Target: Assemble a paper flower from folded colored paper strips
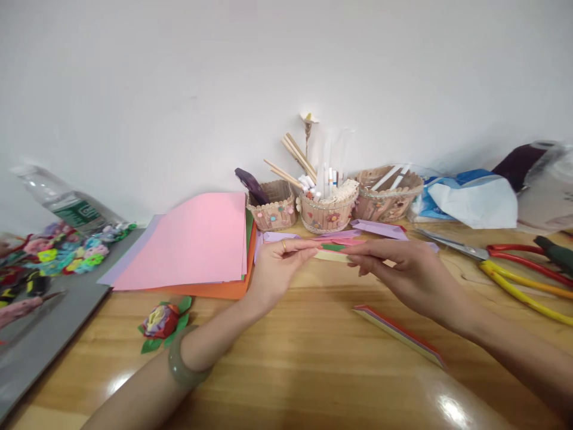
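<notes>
Plain pale wall is seen behind a glossy wooden counter. At the centre of the frame, a folded strip, cream and green, is held lengthwise between both hands: its left end is pinched by the thumb and fingers of the left hand, its right end by those of the right hand. Whether the pink paper just behind is joined to it cannot be told. Farther back, a purple strip is seen.

Right of centre and lower, a layered strip of red, purple and cream is laid slantwise. Above the hands, three baskets are lined up along the wall; a phone is held in the left one, wooden sticks in the middle one. At the right, scissors with red and yellow handles are placed, with a blue-and-white pack beyond. Left of centre, coloured sheets are stacked; below them a paper flower is set. At the left edge, a bottle is tilted above bright fuzzy pieces.
</notes>
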Available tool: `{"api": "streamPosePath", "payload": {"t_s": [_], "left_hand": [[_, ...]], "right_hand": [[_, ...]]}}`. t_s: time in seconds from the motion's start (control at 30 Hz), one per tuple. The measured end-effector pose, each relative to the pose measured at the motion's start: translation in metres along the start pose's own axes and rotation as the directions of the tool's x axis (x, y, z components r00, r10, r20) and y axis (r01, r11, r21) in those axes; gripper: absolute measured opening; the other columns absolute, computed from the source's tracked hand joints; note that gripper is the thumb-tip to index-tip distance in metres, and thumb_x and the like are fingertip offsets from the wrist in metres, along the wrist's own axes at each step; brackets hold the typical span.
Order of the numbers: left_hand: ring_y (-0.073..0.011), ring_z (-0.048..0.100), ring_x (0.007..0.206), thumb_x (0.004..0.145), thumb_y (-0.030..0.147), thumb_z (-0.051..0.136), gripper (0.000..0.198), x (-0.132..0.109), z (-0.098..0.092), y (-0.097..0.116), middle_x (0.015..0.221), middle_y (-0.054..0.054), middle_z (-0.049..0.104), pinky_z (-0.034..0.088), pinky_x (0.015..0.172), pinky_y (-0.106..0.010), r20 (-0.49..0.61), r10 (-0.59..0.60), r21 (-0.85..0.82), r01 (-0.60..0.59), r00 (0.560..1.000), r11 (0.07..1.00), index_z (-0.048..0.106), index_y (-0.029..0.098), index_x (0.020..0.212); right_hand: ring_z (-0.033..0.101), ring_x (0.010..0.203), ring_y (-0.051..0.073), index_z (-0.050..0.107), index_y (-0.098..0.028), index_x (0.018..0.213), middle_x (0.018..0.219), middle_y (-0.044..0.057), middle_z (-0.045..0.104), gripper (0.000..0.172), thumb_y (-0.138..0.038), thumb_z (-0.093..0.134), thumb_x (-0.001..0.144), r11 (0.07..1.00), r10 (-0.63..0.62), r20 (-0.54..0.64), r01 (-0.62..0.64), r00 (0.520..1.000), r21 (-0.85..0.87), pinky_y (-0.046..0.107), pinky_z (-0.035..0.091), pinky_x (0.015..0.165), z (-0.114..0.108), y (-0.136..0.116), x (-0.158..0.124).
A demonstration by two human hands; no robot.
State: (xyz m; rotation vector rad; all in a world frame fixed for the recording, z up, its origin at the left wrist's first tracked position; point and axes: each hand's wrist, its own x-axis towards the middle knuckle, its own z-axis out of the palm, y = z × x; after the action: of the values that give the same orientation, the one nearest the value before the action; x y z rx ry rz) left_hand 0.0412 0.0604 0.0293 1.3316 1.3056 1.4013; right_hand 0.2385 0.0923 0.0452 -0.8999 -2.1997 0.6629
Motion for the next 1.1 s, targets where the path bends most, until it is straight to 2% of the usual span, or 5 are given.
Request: {"api": "streamPosePath", "payload": {"t_s": [0.2,0.37,0.63,0.87,1.1], "left_hand": [[-0.0165,0.064,0.077,0.073,0.019,0.066,0.010,-0.005,-0.001,-0.003,0.079,-0.003,0.072,0.050,0.072,-0.027,0.160,0.095,0.287,-0.139,0.983,0.948,0.073,0.020,0.080],[-0.0155,0.062,0.070,0.076,0.015,0.062,0.010,-0.014,0.011,0.000,0.073,-0.004,0.070,0.049,0.068,-0.027,0.310,0.310,0.382,-0.417,0.899,0.825,0.072,0.018,0.079],[-0.0179,0.064,0.085,0.078,0.017,0.061,0.014,-0.005,0.036,0.005,0.089,-0.006,0.072,0.049,0.079,-0.030,0.443,0.285,0.404,-0.473,0.850,0.783,0.070,0.019,0.089],[-0.0216,0.060,0.095,0.083,0.016,0.053,0.020,0.018,0.086,-0.015,0.099,-0.010,0.069,0.045,0.087,-0.034,0.793,0.306,0.349,-0.804,0.527,0.481,0.065,0.011,0.098],[-0.0194,0.059,0.084,0.085,0.014,0.046,0.019,0.017,0.097,-0.027,0.081,-0.007,0.068,0.047,0.076,-0.030,0.798,0.296,0.382,-0.820,0.526,0.427,0.065,0.013,0.083]], "right_hand": [[0.063,0.061,0.015,0.069,-0.018,0.088,0.070,0.002,0.070,0.022,-0.021,0.047,0.085,0.980,-0.063,0.114,0.083,0.991,-0.179,0.025,0.047,0.054,-0.014,0.004,-0.004],[0.063,0.077,0.018,0.070,-0.021,0.088,0.089,0.005,0.069,0.025,-0.023,0.045,0.087,0.939,-0.118,0.229,0.184,0.966,-0.292,0.029,0.047,0.064,-0.027,0.013,-0.013],[0.063,0.067,0.024,0.071,-0.024,0.084,0.079,0.008,0.070,0.033,-0.047,0.047,0.084,0.944,0.107,-0.092,-0.130,0.990,-0.303,0.036,0.048,0.056,-0.066,0.046,-0.058],[0.061,0.067,0.025,0.071,-0.024,0.084,0.078,0.008,0.068,0.033,-0.047,0.047,0.083,0.921,0.180,-0.192,-0.234,0.965,-0.312,0.039,0.046,0.059,-0.069,0.059,-0.084],[0.060,0.066,0.021,0.071,-0.019,0.086,0.077,0.009,0.067,0.034,-0.043,0.046,0.085,0.928,0.139,-0.209,-0.201,0.968,-0.315,0.034,0.045,0.057,-0.068,0.063,-0.088]]}}
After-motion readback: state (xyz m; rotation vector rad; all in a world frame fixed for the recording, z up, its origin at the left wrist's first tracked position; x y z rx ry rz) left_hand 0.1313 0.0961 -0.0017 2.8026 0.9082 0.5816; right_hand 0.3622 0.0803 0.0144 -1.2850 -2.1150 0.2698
